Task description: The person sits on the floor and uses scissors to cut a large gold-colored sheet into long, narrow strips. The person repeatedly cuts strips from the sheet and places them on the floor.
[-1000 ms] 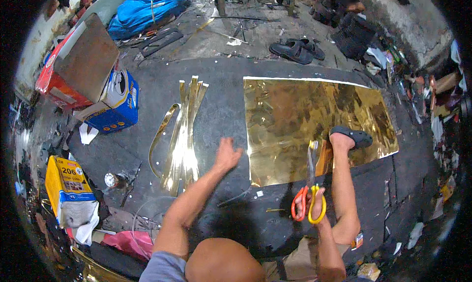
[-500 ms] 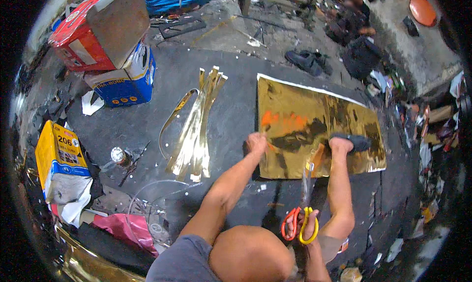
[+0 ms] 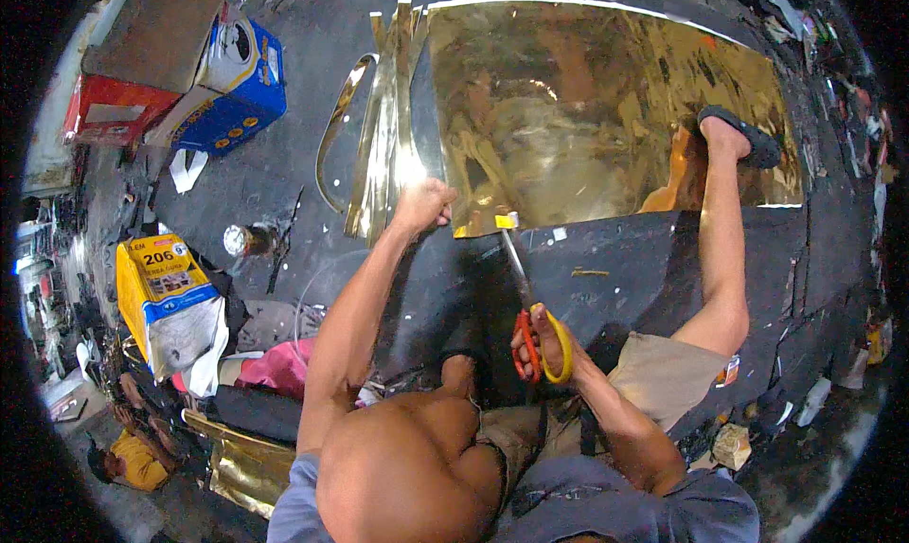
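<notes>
My left hand (image 3: 424, 208) is closed, fingers curled, at the near left corner of a shiny gold sheet (image 3: 568, 98); whatever is in its fingers is hidden. My right hand (image 3: 540, 339) grips scissors (image 3: 519, 276) with one red and one yellow handle. Their blades point away from me and the tip reaches the sheet's near edge, by a small bright yellow patch. Long gold strips (image 3: 379, 155) lie fanned out just left of the sheet. My right foot, in a black sandal (image 3: 757, 145), rests on the sheet's right part.
Red and blue cardboard boxes (image 3: 227, 98) stand at the far left. Nearer are a yellow-and-blue box (image 3: 166, 283) and a small jar (image 3: 241, 240). Pink material (image 3: 275, 373) lies by my left arm. Another person (image 3: 137, 458) is at the lower left. Scraps line the right side.
The gold sheet has come left, right up beside the strips. My left hand has moved with its edge. The scissors have swung toward the sheet's near left corner. The view has shifted.
</notes>
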A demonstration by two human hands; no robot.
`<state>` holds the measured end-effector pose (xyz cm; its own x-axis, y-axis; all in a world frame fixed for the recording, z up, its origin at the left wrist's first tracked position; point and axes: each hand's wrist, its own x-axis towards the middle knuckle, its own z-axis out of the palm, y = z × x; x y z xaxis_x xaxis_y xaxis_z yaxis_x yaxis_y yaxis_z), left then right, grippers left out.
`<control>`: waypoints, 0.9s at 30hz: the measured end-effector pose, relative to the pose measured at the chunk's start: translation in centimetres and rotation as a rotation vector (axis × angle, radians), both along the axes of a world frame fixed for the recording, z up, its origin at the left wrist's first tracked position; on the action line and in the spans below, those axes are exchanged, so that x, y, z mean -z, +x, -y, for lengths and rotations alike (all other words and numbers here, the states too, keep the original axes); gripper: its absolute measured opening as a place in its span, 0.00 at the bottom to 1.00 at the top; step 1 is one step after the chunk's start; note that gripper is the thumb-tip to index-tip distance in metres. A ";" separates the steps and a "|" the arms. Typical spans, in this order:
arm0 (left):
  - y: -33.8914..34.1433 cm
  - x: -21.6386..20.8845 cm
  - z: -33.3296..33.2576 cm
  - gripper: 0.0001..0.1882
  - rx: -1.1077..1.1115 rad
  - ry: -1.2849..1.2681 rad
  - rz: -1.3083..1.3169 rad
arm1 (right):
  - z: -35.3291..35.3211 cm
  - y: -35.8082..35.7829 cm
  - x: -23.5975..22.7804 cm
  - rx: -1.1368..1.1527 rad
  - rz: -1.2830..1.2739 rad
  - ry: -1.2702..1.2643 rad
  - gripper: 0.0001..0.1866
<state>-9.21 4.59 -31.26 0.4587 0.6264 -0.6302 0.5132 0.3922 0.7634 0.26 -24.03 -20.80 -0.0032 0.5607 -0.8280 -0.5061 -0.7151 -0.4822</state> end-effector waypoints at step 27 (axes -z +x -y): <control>0.5 1.6 0.7 0.07 -0.074 -0.041 -0.016 | -3.5 -3.9 6.3 -0.108 -0.002 0.015 0.43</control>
<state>-8.67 3.92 -32.91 0.4013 0.6318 -0.6631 0.4938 0.4605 0.7376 -3.64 -20.57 -27.10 -0.0662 0.5697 -0.8192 -0.4274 -0.7580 -0.4927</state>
